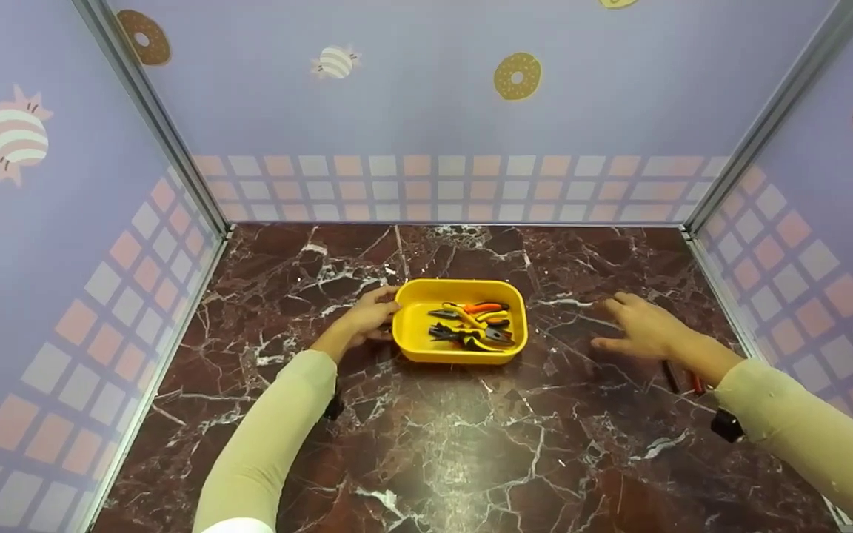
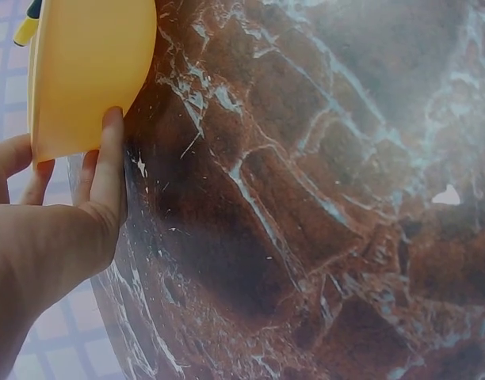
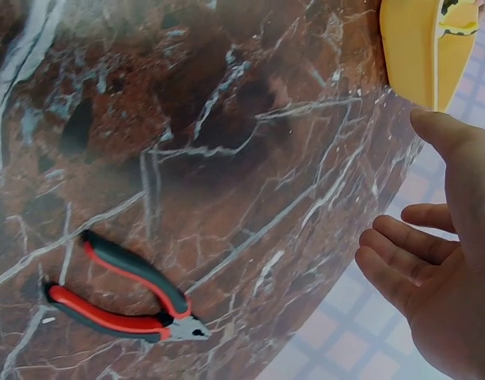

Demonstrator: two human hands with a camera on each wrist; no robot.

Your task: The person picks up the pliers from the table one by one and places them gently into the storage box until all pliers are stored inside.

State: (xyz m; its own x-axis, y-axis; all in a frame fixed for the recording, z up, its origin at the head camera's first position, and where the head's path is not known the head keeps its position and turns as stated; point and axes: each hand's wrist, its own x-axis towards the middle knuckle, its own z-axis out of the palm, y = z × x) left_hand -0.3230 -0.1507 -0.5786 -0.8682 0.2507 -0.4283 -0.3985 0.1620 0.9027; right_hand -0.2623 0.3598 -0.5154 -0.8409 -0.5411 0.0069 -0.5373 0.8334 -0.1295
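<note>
A yellow plastic bin stands on the marble-patterned table, with several pliers lying at its right side, their handles orange, yellow and black. At the bin's left end, my left hand rests spread fingers against the outer wall; in the left wrist view, straight fingers touch the yellow wall. My right hand hovers to the right of the bin, holding nothing, its fingers loosely bent. Behind it, red-and-black pliers lie on the table with handles spread, partly covered by the right forearm in the head view.
Lilac panels with printed sweets and squares enclose the table at the back and both sides. Metal strips run along the panel bottoms. Dark wrist straps sit at the sleeves.
</note>
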